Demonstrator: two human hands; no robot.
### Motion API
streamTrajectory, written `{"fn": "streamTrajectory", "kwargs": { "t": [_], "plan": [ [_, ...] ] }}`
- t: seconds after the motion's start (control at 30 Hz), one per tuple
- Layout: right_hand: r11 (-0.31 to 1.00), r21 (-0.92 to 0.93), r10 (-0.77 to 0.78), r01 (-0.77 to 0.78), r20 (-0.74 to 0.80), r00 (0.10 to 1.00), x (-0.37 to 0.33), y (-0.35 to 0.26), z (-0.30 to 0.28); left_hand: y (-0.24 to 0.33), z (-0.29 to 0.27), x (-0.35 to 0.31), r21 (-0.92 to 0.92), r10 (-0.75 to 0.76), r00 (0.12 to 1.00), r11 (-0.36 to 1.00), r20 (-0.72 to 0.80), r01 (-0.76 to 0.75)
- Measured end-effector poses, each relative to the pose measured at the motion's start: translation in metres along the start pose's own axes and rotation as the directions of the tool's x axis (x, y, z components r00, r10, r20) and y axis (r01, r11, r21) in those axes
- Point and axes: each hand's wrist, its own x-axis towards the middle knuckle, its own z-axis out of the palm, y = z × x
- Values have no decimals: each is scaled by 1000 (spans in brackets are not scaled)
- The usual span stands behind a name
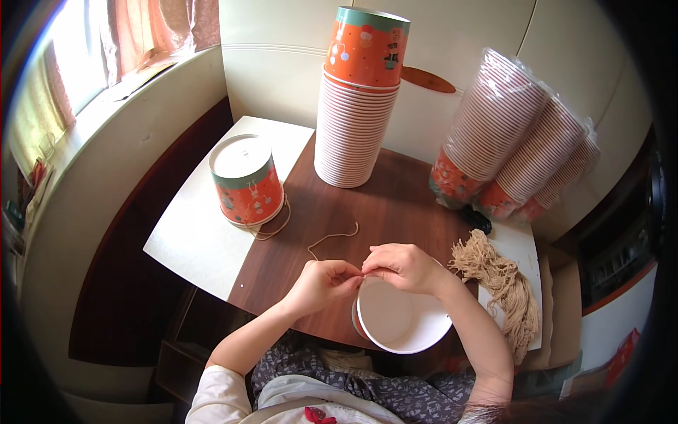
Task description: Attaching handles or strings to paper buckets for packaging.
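Note:
A white-lined paper bucket (402, 318) is tilted in front of my body, its mouth turned toward me. My left hand (326, 284) is closed in a pinch at the bucket's far left rim. A thin tan cord (335, 237) runs out from that hand and curls across the table. Against the left fingertips, my right hand (408, 268) pinches at the same spot, its wrist over the bucket's far rim. What lies between the right fingertips is too small to make out.
An upside-down orange-green bucket (248, 194) with a cord loop stands left. A tall bucket stack (357, 120) rises at the back. Plastic-wrapped stacks (487, 134) lean at the right, near a black object (475, 219) and a bundle of tan cords (498, 283).

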Motion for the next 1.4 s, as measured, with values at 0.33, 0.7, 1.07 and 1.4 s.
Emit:
{"fn": "streamTrajectory", "kwargs": {
  "t": [0.33,0.7,1.07,1.4],
  "plan": [
    [987,-43,159,-156,65,985,10,-10,-4,8,7,-2,159,49,994,987,-99,-33],
    [869,-275,494,-411,446,746,40,-18,-17,5,13,-1,508,466,885,762,-1,-401],
    [845,-291,517,-448,231,824,23,-26,-12,12,5,-6,553,319,948,792,-10,-260],
    [977,45,207,-209,48,977,-3,-15,-1,34,-2,3,663,403,911,659,89,-356]
  ]
}}
